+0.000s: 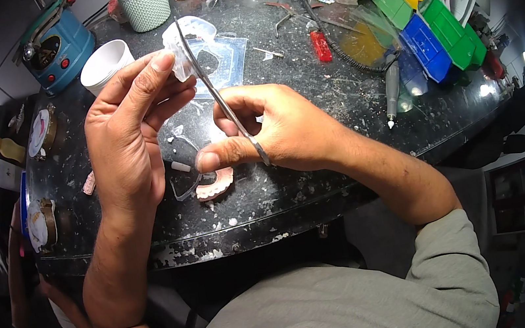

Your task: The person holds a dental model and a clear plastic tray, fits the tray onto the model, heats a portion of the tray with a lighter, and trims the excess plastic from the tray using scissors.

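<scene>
My left hand is raised over the bench, pinching a clear moulded plastic piece between thumb and fingers. In my right hand is a slim pair of dark metal scissors, seen nearly edge-on, with the thumb across the handle. Its blades run up beside the plastic piece; I cannot tell whether they touch it. Below the right thumb lies a pinkish dental cast, partly hidden. A clear plastic sheet with a cut-out lies behind the hands. Small clear offcuts and a short white cylinder lie between my wrists.
A white tub, a blue machine and a pale green basket stand at the back left. Round moulds line the left edge. Right are a corded handpiece, a red-handled tool and coloured bins.
</scene>
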Action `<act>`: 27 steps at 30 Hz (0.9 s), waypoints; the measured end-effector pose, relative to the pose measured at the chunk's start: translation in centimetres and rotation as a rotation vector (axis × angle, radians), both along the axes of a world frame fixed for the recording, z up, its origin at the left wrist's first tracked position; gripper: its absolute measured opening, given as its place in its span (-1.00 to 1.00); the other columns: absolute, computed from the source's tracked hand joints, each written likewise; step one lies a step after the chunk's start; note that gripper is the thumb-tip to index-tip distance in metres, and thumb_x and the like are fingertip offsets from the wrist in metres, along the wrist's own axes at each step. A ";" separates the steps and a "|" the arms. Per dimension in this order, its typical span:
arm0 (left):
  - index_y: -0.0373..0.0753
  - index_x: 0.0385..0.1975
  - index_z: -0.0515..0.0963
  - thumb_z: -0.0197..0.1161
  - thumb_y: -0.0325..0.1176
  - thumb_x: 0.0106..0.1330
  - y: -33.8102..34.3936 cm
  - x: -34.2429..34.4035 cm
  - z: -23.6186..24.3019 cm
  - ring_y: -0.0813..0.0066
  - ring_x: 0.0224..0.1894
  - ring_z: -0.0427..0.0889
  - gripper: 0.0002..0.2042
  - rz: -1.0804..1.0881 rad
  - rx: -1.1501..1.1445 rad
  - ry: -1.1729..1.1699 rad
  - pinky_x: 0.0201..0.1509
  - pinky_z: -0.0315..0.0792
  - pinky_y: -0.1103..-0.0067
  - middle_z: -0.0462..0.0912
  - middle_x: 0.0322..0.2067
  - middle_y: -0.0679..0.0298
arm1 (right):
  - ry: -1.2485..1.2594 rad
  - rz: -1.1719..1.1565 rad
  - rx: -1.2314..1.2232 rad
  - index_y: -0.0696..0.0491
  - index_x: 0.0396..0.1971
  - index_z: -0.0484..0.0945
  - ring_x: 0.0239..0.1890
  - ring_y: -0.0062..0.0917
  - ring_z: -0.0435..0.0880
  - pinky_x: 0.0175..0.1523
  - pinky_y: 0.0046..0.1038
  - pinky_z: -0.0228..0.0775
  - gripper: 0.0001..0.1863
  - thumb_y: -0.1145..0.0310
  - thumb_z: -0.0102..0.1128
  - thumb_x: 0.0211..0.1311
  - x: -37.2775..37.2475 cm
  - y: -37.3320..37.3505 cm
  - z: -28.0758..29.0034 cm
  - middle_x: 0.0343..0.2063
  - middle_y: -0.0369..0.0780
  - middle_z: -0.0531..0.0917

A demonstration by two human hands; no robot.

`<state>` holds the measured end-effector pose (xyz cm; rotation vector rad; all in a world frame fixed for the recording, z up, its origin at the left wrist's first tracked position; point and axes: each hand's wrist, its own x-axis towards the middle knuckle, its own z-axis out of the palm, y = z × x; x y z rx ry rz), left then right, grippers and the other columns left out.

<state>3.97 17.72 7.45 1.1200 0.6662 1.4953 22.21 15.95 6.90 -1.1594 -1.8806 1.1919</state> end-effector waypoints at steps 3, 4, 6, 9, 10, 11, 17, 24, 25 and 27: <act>-0.38 -0.21 0.61 0.25 -0.43 0.27 -0.1 0.2 0.0 0.46 -0.32 0.70 -0.82 -0.016 0.003 0.023 -0.11 0.62 0.54 0.69 -0.35 0.14 | -0.041 -0.009 0.036 0.10 -0.64 0.43 -0.57 -0.61 0.46 -0.43 -0.54 0.29 -0.27 -0.36 0.43 -0.29 0.2 0.1 0.1 -0.71 -0.32 0.45; -0.38 -0.22 0.61 0.26 -0.42 0.26 -0.1 0.2 0.0 0.46 -0.32 0.70 -0.82 -0.016 0.010 0.026 -0.11 0.62 0.54 0.69 -0.35 0.15 | -0.040 -0.010 0.035 0.10 -0.64 0.43 -0.57 -0.61 0.46 -0.43 -0.54 0.29 -0.27 -0.36 0.43 -0.29 0.2 0.1 0.2 -0.71 -0.32 0.45; -0.38 -0.22 0.61 0.27 -0.42 0.26 -0.1 0.2 0.0 0.46 -0.32 0.70 -0.82 -0.016 0.017 0.029 -0.12 0.61 0.55 0.69 -0.36 0.15 | -0.072 -0.007 0.061 0.11 -0.61 0.44 -0.56 -0.59 0.48 -0.42 -0.53 0.31 -0.25 -0.38 0.42 -0.30 0.1 0.0 0.4 -0.71 -0.31 0.46; -0.37 -0.22 0.61 0.27 -0.41 0.26 -0.2 0.2 0.0 0.46 -0.33 0.70 -0.82 0.009 0.021 0.056 -0.13 0.61 0.55 0.69 -0.36 0.15 | -0.113 -0.007 0.082 0.12 -0.59 0.45 -0.56 -0.59 0.50 -0.42 -0.53 0.31 -0.25 -0.37 0.41 -0.29 0.2 0.0 0.6 -0.70 -0.31 0.48; -0.37 -0.22 0.61 0.27 -0.41 0.26 -0.1 0.2 0.0 0.46 -0.33 0.70 -0.82 0.011 0.025 0.058 -0.13 0.61 0.56 0.69 -0.36 0.15 | -0.113 -0.006 0.081 0.12 -0.59 0.45 -0.56 -0.59 0.50 -0.42 -0.53 0.31 -0.25 -0.37 0.41 -0.29 0.2 0.0 0.6 -0.70 -0.31 0.48; -0.36 -0.22 0.62 0.27 -0.41 0.26 -0.1 0.2 -0.1 0.46 -0.33 0.70 -0.82 0.013 0.029 0.060 -0.14 0.61 0.56 0.69 -0.37 0.15 | -0.106 -0.011 0.082 0.12 -0.60 0.45 -0.56 -0.59 0.50 -0.42 -0.53 0.31 -0.25 -0.37 0.41 -0.28 0.2 -0.1 0.6 -0.69 -0.30 0.48; -0.36 -0.21 0.62 0.26 -0.41 0.27 -0.2 0.2 0.0 0.45 -0.32 0.70 -0.82 0.006 0.035 0.037 -0.14 0.61 0.56 0.70 -0.36 0.16 | -0.040 -0.021 0.043 0.12 -0.61 0.46 -0.57 -0.61 0.49 -0.42 -0.53 0.32 -0.29 -0.32 0.44 -0.26 0.0 -0.2 0.3 -0.69 -0.29 0.50; -0.36 -0.20 0.61 0.25 -0.42 0.27 -0.2 0.0 -0.1 0.44 -0.32 0.70 -0.82 0.008 0.051 0.054 -0.14 0.61 0.55 0.69 -0.35 0.16 | -0.001 -0.005 0.056 0.13 -0.58 0.46 -0.57 -0.63 0.48 -0.42 -0.55 0.32 -0.28 -0.31 0.45 -0.27 -0.1 -0.5 0.7 -0.67 -0.30 0.50; -0.36 -0.20 0.61 0.25 -0.42 0.28 -0.2 0.0 -0.1 0.44 -0.31 0.70 -0.82 0.006 0.066 0.060 -0.14 0.61 0.55 0.69 -0.35 0.16 | -0.001 -0.005 0.056 0.13 -0.58 0.46 -0.57 -0.63 0.48 -0.42 -0.55 0.32 -0.28 -0.31 0.45 -0.27 -0.1 -0.4 0.6 -0.67 -0.30 0.50; -0.37 -0.20 0.61 0.25 -0.42 0.28 -0.2 0.1 -0.1 0.44 -0.31 0.70 -0.82 0.004 0.080 0.065 -0.14 0.61 0.55 0.69 -0.35 0.16 | -0.075 -0.002 0.086 0.14 -0.55 0.47 -0.54 -0.62 0.51 -0.40 -0.55 0.35 -0.26 -0.33 0.44 -0.29 0.1 -0.2 0.4 -0.65 -0.28 0.52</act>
